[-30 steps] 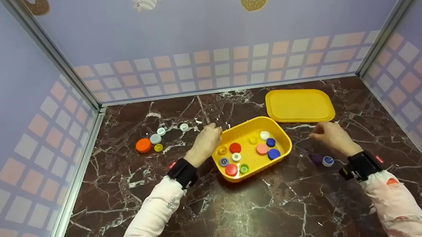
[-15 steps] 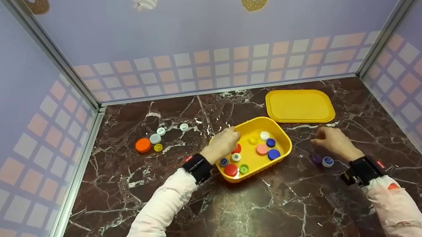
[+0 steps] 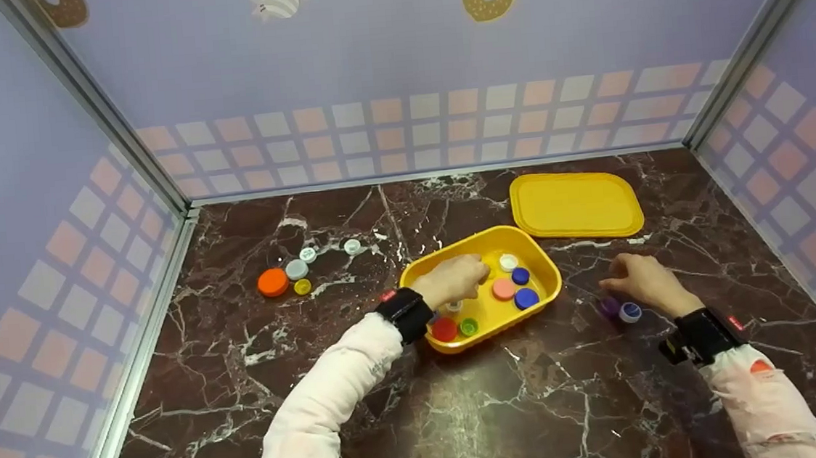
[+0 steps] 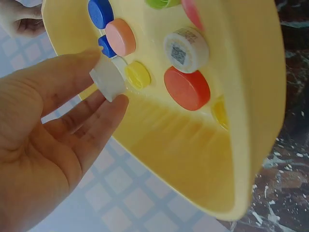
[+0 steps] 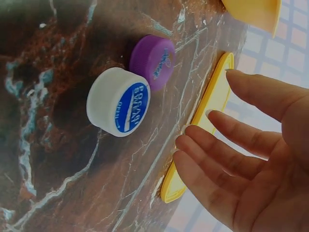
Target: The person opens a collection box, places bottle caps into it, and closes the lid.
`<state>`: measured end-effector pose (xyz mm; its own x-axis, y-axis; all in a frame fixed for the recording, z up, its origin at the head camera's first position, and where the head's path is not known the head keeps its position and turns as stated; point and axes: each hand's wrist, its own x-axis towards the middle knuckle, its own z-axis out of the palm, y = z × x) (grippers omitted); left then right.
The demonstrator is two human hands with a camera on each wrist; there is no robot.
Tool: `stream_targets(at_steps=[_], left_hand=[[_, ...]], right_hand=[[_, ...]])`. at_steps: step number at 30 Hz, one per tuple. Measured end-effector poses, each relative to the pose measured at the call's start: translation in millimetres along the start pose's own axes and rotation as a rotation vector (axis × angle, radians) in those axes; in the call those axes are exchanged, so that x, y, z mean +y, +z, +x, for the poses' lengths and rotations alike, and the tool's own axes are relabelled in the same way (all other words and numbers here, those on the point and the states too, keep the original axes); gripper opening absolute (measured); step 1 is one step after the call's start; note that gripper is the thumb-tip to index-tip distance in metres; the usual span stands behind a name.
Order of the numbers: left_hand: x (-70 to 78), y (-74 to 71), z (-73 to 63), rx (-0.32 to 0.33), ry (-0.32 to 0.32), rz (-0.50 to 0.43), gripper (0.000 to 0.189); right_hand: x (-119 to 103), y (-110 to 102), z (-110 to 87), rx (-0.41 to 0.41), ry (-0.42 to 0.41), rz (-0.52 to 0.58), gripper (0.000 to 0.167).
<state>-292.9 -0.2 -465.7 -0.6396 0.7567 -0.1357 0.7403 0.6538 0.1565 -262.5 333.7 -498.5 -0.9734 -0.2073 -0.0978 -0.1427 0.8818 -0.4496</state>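
My left hand (image 3: 453, 280) is over the inside of the yellow box (image 3: 489, 313), among the bottle caps. In the left wrist view its thumb and fingers pinch a white bottle cap (image 4: 108, 80) just above a yellow cap (image 4: 138, 75). Salmon (image 3: 504, 288), blue (image 3: 526, 298), red (image 3: 444, 329) and green (image 3: 468, 327) caps lie in the box; the forearm and hand hide some others. My right hand (image 3: 647, 281) hovers with relaxed fingers and holds nothing. Nearest to it on the table are a purple cap (image 5: 153, 62) and a white cap with a blue top (image 5: 119, 102).
The yellow lid (image 3: 577, 205) lies flat behind the box, to the right. Left of the box are an orange cap (image 3: 273, 282), a small yellow cap (image 3: 302, 287) and several whitish caps (image 3: 297, 269). Patterned walls enclose the dark marbled table (image 3: 366, 436).
My left hand has moved right, from the box's left rim to over its middle, covering the red and yellow caps there. The right hand has barely moved.
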Motion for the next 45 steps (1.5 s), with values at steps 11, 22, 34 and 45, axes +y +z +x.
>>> stream_targets(at_steps=[11,22,34,45], left_hand=[[1.9,5.5,9.2,-0.057,-0.013,-0.035,0.016],[1.5,6.4,7.8,-0.073,0.002,-0.050,0.029],[0.2,3.7,7.9,-0.061,-0.003,0.002,0.028],[-3.5,3.3,1.6,-0.028,-0.007,0.021,0.027]], right_hand=[[1.9,1.2,-1.0,-0.032,0.017,-0.006,0.032],[-0.2,1.0,1.4,-0.056,0.027,-0.009,0.033],[-1.5,4.6,2.6,-0.096,-0.006,-0.008,0.039],[0.2,14.1,2.2,-0.173,-0.102,0.007,0.042]])
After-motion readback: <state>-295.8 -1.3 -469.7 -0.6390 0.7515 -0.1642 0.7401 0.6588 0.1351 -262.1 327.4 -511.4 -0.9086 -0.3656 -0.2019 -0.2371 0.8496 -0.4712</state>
